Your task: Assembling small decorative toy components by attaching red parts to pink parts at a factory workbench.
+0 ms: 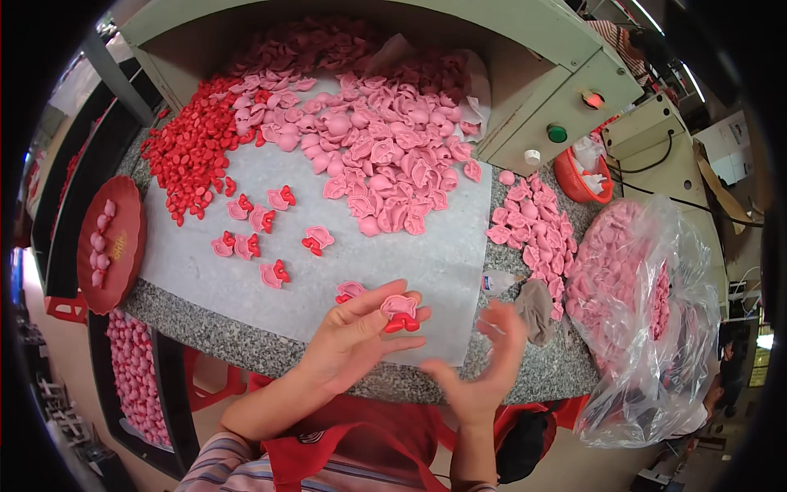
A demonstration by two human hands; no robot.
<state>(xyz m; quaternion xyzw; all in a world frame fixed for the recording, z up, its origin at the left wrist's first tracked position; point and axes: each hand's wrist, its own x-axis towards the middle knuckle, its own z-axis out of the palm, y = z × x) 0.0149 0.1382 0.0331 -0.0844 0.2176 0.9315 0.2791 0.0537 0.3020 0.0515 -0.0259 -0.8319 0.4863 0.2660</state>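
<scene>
My left hand [354, 334] pinches a small pink molded piece [399, 306] with a red bow-shaped part [402, 323] against its lower side. To the right, my right hand [482, 361] is held apart from it, fingers and thumb spread, with nothing visible between them. Just behind my left fingers lies another pink piece with red [351, 291] on the white sheet [205, 283]. Several more such pairs [274, 274] are scattered farther left. A small clear bottle [497, 282] and a grey cloth [535, 312] are beyond my right hand.
Loose pink pieces [385, 156] and red parts [193, 152] are heaped at the back under a pale green housing [566, 107]. A red plate [97, 238] with pink balls stands left. Right are more pink pieces [533, 221], a red basket [574, 182] and a filled plastic bag [648, 361].
</scene>
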